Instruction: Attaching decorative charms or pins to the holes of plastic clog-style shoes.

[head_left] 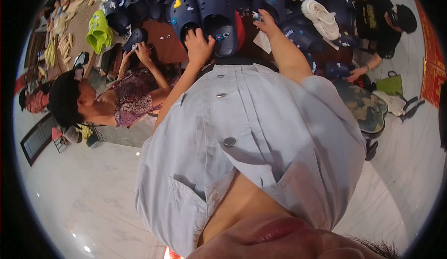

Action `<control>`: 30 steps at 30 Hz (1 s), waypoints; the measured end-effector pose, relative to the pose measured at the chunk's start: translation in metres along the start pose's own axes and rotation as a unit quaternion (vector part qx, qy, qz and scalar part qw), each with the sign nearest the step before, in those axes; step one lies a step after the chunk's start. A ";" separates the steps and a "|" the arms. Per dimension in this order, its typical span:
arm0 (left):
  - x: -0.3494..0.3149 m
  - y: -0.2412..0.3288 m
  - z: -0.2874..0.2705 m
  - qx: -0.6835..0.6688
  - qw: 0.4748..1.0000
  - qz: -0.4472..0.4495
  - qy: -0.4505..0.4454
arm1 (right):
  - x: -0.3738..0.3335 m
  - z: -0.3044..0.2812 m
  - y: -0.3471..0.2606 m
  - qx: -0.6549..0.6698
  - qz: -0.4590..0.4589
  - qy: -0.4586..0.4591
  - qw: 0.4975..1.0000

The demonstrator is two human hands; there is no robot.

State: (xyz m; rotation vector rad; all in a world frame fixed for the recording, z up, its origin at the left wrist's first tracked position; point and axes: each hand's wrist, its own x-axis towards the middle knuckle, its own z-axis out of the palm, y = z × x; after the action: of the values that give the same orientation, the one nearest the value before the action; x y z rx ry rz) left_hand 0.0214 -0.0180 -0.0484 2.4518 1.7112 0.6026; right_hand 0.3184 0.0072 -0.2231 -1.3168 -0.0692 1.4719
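Two navy clogs sit side by side at the near edge of the reddish-brown table (162, 50), straight ahead of the wearer. Left navy clog (185, 12): long axis runs away from the body, toe pointing to the far side, heel toward the wearer, holed upper facing up, yellow heart charm (177, 3) on its left part. Right navy clog (213, 10): same heading, toe far, heel near, axis leaning a little so the heel lands further right; small blue-and-white charms (223, 36) show over its heel end. Left hand (199, 47) is at the left clog's heel opening, fingers curled over it, thumb out toward the right clog; cannot tell how firmly it grips. Right hand (266, 22) is to the right of the pair, fingertips together on a small white-and-blue charm (256, 15), kept apart from both clogs. Red item (240, 28) peeks out along the right clog's right side; white paper (262, 41) lies below the right hand. White clogs (319, 19) further right, lime-green clogs (98, 31) far left. Left co-worker (139, 96) has both hands at another navy clog (136, 36).
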 end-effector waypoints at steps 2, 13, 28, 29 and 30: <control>0.003 0.002 0.000 -0.004 1.000 0.007 -0.004 | -0.003 0.006 -0.010 0.031 0.038 0.010 0.999; 0.001 0.010 0.002 -0.021 1.000 0.008 -0.008 | -0.035 0.101 -0.066 -0.204 -0.386 -0.016 0.899; 0.007 0.002 -0.002 0.003 1.000 0.008 -0.015 | -0.079 0.304 -0.034 -0.686 -0.588 -0.215 0.371; 0.003 0.000 -0.003 0.014 1.000 0.002 -0.007 | -0.091 0.307 -0.033 -0.698 -0.572 -0.209 0.377; 0.003 0.000 -0.005 0.009 1.000 0.008 -0.004 | -0.096 0.307 -0.031 -0.709 -0.557 -0.200 0.384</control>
State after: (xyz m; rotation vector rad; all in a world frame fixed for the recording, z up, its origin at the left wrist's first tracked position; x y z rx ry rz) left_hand 0.0200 -0.0158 -0.0428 2.4791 1.7042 0.5795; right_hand 0.0954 0.1276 -0.0234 -1.3249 -2.4938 0.0657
